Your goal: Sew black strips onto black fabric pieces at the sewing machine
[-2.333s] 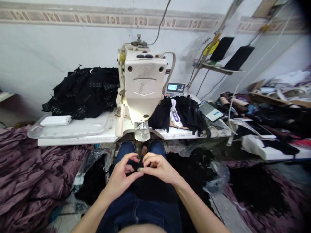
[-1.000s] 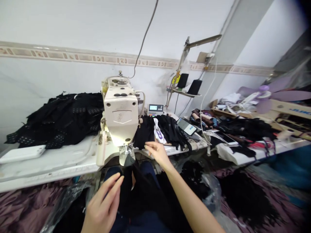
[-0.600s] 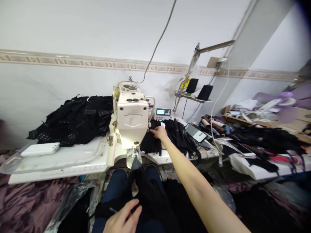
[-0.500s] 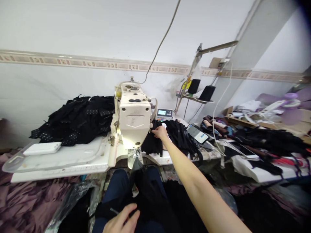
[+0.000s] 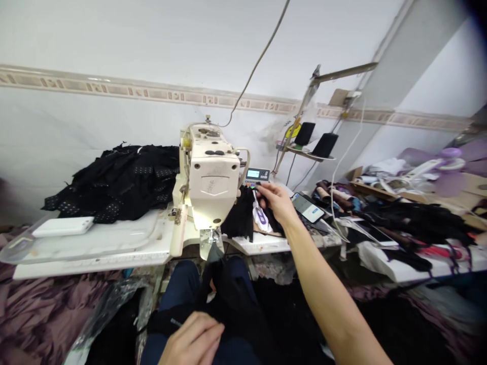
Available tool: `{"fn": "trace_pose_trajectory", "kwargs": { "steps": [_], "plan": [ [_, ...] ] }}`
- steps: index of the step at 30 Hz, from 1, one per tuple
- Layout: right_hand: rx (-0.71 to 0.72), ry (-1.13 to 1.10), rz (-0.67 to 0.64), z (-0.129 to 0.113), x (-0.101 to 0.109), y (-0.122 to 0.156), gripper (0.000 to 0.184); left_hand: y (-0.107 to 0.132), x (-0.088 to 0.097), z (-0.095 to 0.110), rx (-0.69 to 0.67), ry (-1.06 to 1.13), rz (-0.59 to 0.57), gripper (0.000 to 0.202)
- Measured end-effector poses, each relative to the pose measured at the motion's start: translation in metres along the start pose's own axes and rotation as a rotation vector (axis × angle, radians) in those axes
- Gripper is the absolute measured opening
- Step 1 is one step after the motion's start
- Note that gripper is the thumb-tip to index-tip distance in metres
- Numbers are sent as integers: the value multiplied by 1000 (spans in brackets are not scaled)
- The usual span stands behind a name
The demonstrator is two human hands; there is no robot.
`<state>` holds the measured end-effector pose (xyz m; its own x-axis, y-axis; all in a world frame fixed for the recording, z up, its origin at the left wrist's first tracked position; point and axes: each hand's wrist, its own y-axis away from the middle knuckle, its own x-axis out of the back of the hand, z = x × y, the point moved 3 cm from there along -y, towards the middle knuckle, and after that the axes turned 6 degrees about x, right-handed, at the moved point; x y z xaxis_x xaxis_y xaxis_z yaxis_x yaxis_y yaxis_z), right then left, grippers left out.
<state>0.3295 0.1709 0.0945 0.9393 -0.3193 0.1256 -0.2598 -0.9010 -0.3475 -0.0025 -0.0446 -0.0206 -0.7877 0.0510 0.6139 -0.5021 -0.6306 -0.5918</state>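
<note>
My right hand [image 5: 274,202] reaches to the table right of the sewing machine [image 5: 213,177], fingers closed in a pinch on a bit of black fabric [image 5: 259,186]. Just below lies a white packet with a purple mark [image 5: 261,217], beside dark cloth [image 5: 240,218]. My left hand [image 5: 194,338] rests over the black fabric [image 5: 243,324] on my lap, its fingers curled together; what they hold is hidden. A narrow end of dark fabric [image 5: 215,252] rises from my lap to the machine's needle area.
A heap of black fabric [image 5: 125,177] and a white power bank [image 5: 63,226] lie left of the machine. Behind my right hand are a control panel [image 5: 257,175] and black thread cones [image 5: 324,145]. A lit phone [image 5: 308,208] lies to the right.
My right hand has moved right and slightly up from beside the machine head. The black strips that lay there no longer show, and the purple-marked packet is exposed. My left hand's fingers have drawn together.
</note>
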Motion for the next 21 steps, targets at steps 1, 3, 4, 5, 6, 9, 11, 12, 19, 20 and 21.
{"fn": "trace_pose_trajectory", "kwargs": {
  "steps": [1, 3, 4, 5, 6, 9, 11, 12, 19, 20, 21],
  "plan": [
    [26, 25, -141, -12, 5, 18, 45, -7, 3, 7, 26, 58, 22, 31],
    [-25, 160, -535, -31, 7, 62, 39, -22, 6, 22, 104, 153, 49, 37],
    [-58, 215, -724, -39, 5, 86, 36, -28, 5, 30, 165, 205, 37, 41],
    [-76, 238, -889, -45, 2, 109, 33, -35, 2, 36, 247, 275, 6, 47],
    [-76, 237, -1036, -50, -3, 130, 28, -40, -4, 42, 336, 360, -35, 57],
    [0, 201, -1307, -53, -16, 176, 21, -47, -32, 52, 620, 692, -228, 93],
    [62, 197, -1352, -47, -19, 188, 19, -43, -51, 54, 780, 890, -367, 87],
    [75, 196, -1341, -42, -18, 189, 17, -39, -58, 53, 846, 944, -413, 75],
    [-289, 42, -989, -5, -3, 168, 36, -7, -48, 34, 723, 532, -289, 48],
    [-305, 12, -904, -3, -6, 166, 39, -6, -44, 34, 652, 490, -264, 47],
    [-313, -17, -822, -1, -9, 165, 41, -6, -39, 34, 580, 446, -236, 45]
  ]
}}
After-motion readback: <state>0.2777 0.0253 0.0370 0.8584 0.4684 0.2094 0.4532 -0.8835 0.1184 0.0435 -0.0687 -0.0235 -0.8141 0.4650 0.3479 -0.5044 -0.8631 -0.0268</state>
